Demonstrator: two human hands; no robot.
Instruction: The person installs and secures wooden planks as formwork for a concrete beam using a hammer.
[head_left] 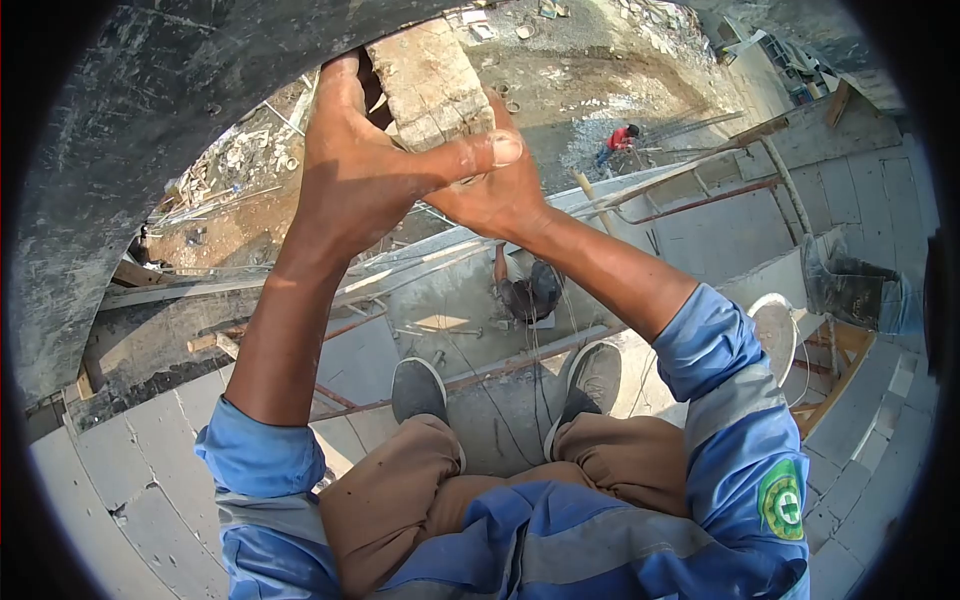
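A pale, rough block that looks like the end of a timber (425, 75) is held up in front of me, at the top of the view. My left hand (350, 165) grips it from the left, the thumb stretched across under its near end. From the right, my right hand (495, 195) closes on the same timber; its fingers are mostly hidden behind the block and my left thumb. Right beside the timber is the edge of a dark, scuffed panel (200, 90).
My shoes (420, 388) stand on a narrow ledge high up. Below, another person (532, 292) is on a lower platform, and a person in red (618, 142) is on the rubble-strewn ground. Scaffold tubes (705, 205) cross the right. A white bucket (772, 335) stands near my right arm.
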